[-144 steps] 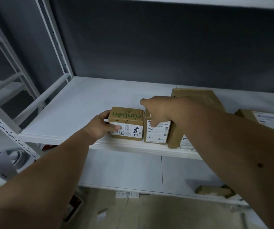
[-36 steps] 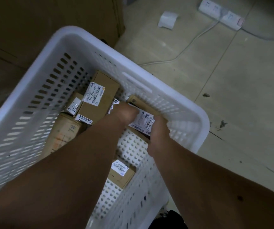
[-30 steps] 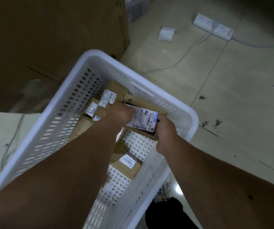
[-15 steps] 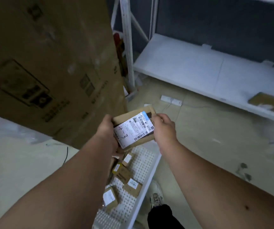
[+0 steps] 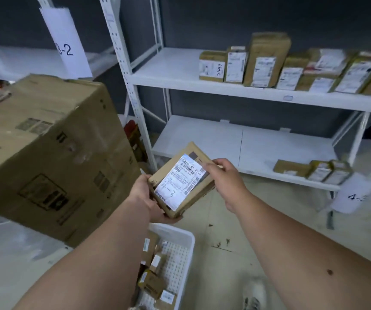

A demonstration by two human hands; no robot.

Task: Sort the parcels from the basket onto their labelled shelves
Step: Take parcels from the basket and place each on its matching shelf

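I hold a flat brown parcel (image 5: 180, 179) with a white label handwritten "4-3" in front of me. My left hand (image 5: 148, 198) grips its lower left edge from below. My right hand (image 5: 222, 175) pinches its upper right edge. Below, the white basket (image 5: 189, 238) on the floor holds several small brown parcels (image 5: 152, 284). The white rack's lower shelf (image 5: 236, 144) carries a few parcels (image 5: 314, 170) at its right end, above a hanging paper tag (image 5: 356, 193) reading "4-". The upper shelf (image 5: 171, 68) holds a row of several parcels (image 5: 265, 63).
A large cardboard box (image 5: 45, 148) stands close on the left. A paper tag (image 5: 68, 45) marked "3-2" hangs on the left rack. The rack's upright post (image 5: 130, 86) stands between the two racks. My shoe (image 5: 252, 296) shows on the tiled floor.
Both hands lifted the "4-3" parcel out of the basket and raised it. My view swung up from the basket to the racks.
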